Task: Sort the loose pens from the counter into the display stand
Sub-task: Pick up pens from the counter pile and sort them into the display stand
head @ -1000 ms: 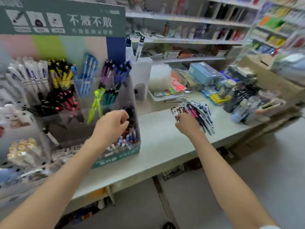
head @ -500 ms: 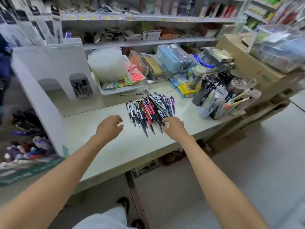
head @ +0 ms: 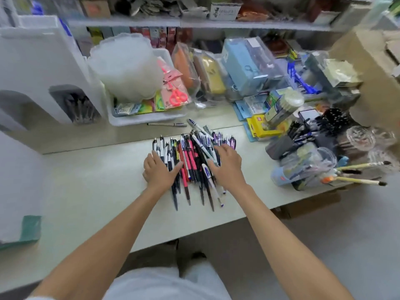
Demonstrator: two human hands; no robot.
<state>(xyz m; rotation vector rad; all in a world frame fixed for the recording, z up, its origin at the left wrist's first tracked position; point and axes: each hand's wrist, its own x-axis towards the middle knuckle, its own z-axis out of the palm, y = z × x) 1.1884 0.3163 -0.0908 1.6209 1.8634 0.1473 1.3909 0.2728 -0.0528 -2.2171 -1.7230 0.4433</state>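
A pile of loose pens [head: 190,161], black, white, pink and purple, lies on the pale counter [head: 97,187]. My left hand [head: 158,169] rests flat on the pile's left side, fingers spread over white and black pens. On the right side lies my right hand [head: 227,165], its fingers stretched across several pens. Neither hand has lifted a pen. Only the white side panel and green base corner of the display stand [head: 26,230] show at the far left.
A single pen [head: 166,124] lies apart behind the pile. A white tray [head: 147,118] with scissors and packets stands at the back. Cups of pens and brushes [head: 313,165] crowd the right end. The counter's front edge runs just below the pile.
The view has swung right, away from the display stand, and closer to the pile. My left hand moved from the stand to the pens; both hands now lie on the pile.
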